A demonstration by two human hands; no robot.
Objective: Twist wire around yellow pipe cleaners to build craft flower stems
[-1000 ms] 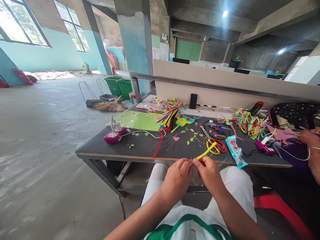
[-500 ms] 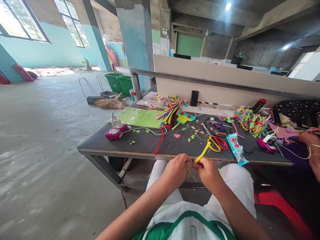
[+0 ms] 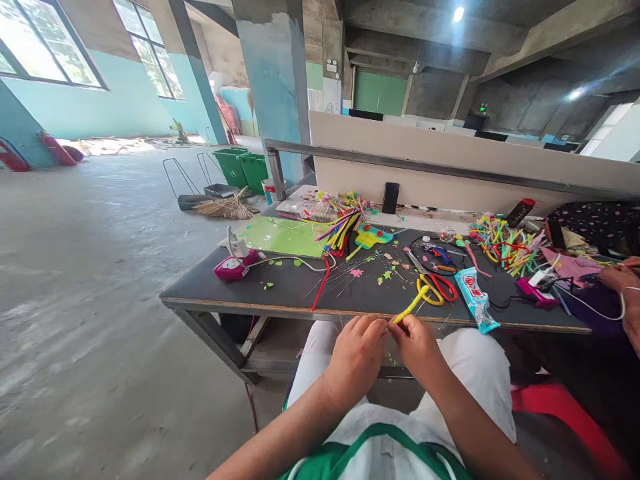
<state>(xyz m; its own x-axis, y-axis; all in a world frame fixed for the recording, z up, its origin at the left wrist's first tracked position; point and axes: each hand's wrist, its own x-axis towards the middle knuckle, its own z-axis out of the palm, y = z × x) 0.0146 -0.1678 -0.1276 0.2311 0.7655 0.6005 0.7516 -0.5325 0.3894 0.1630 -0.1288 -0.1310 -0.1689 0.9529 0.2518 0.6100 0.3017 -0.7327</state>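
A twisted yellow pipe cleaner (image 3: 411,307) slants up from my fingers over the table's front edge. My right hand (image 3: 419,345) pinches it near its lower end. My left hand (image 3: 357,357) is closed beside that end, its fingertips almost against the right ones; what it grips is hidden. Just beyond the pipe cleaner's tip lie scissors (image 3: 434,288) with yellow and red handles. A red pipe cleaner (image 3: 321,283) lies at the table edge, left of my hands. Green and pink scraps and thin wires are scattered past them.
The dark table (image 3: 200,283) carries a magenta power strip (image 3: 235,265), a green sheet (image 3: 280,235), bundled pipe cleaners (image 3: 505,245), a blue wrapper (image 3: 475,300), a blue-handled tool (image 3: 441,255) and an upright phone (image 3: 391,198). Another person's hand (image 3: 620,277) is at the right.
My left hand has turned further over and its fingers have closed in toward the yellow pipe cleaner's lower end. The gap between both hands' fingertips is smaller. The view has shifted slightly.
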